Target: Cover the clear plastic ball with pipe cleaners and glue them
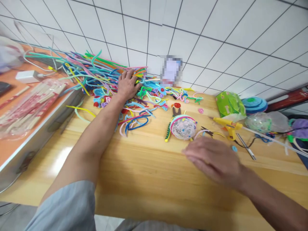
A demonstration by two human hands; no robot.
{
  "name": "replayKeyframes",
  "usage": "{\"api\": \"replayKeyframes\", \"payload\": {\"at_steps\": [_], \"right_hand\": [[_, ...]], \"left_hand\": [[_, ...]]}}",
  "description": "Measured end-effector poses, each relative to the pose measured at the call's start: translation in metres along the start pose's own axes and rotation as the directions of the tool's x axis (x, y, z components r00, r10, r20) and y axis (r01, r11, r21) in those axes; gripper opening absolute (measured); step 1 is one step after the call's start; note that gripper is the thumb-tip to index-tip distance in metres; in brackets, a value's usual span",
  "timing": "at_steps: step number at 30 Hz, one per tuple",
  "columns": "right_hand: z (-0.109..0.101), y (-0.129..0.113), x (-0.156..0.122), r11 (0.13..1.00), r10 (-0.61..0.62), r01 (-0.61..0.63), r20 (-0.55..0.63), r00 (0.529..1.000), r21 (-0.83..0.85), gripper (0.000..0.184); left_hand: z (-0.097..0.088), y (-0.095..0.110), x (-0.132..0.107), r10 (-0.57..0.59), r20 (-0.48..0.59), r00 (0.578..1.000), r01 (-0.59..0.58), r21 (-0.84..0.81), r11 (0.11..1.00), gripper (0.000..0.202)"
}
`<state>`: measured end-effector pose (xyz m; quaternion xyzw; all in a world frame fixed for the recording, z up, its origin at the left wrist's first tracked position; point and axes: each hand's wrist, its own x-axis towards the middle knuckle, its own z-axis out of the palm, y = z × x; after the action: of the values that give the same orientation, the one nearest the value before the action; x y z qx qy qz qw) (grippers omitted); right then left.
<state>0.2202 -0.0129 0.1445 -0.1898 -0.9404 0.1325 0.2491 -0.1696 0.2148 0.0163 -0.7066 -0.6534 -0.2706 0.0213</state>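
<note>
My left hand (127,85) reaches far across the wooden table (149,179) into a big tangle of coloured pipe cleaners (96,73). Its fingers are spread on top of the pile and nothing is gripped. My right hand (211,158) hovers palm down, fingers stretched flat and slightly blurred, just in front of a clear ball wrapped in pipe cleaners (183,126). It holds nothing. Small pliers (176,111) lie behind the ball. A yellow glue gun (228,126) lies right of the ball.
A green packet (229,103), a blue tape roll (254,105), a clear bag (267,122) and a metal tool (245,146) sit at the right. At the left an orange table (14,96) holds a bag of sticks (31,102) and a white charger (27,76). White tiled wall behind.
</note>
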Motion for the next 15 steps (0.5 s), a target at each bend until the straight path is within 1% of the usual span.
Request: {"api": "replayKeyframes", "payload": {"at_steps": [1, 3, 6, 7, 8, 10, 12, 15], "right_hand": [[-0.010, 0.011, 0.012, 0.996, -0.006, 0.005, -0.010, 1.000, -0.085, 0.022], [-0.022, 0.036, 0.038, 0.971, 0.062, -0.055, 0.021, 0.998, -0.231, 0.020], [-0.024, 0.077, 0.082, 0.903, 0.182, -0.146, 0.052, 0.982, -0.404, 0.025], [-0.021, 0.090, 0.097, 0.880, 0.224, -0.172, 0.068, 0.972, -0.442, 0.027], [-0.017, 0.102, 0.113, 0.863, 0.264, -0.185, 0.109, 0.958, -0.470, 0.028], [-0.005, 0.123, 0.143, 0.829, 0.346, -0.222, 0.159, 0.925, -0.513, 0.031], [0.010, 0.139, 0.169, 0.790, 0.427, -0.253, 0.206, 0.880, -0.559, 0.033], [0.033, 0.158, 0.200, 0.713, 0.529, -0.292, 0.215, 0.821, -0.638, 0.036]], "left_hand": [[0.000, 0.001, 0.000, 0.005, 0.004, 1.000, -0.005, 0.014, 1.000, 0.065], [0.001, 0.002, 0.001, 0.004, 0.009, 1.000, -0.005, 0.038, 0.999, 0.066], [0.002, 0.002, 0.001, -0.011, -0.005, 1.000, 0.012, 0.053, 0.999, 0.070], [0.002, 0.003, 0.001, -0.011, -0.012, 1.000, 0.012, 0.053, 0.999, 0.071], [0.003, 0.003, 0.001, -0.008, -0.019, 1.000, 0.009, 0.051, 0.999, 0.072], [0.003, 0.003, 0.001, 0.000, -0.033, 0.999, 0.002, 0.043, 0.999, 0.075], [0.004, 0.002, 0.001, 0.009, -0.047, 0.999, -0.007, 0.033, 0.999, 0.077], [0.005, 0.000, 0.001, 0.024, -0.071, 0.997, -0.023, 0.014, 1.000, 0.080]]}}
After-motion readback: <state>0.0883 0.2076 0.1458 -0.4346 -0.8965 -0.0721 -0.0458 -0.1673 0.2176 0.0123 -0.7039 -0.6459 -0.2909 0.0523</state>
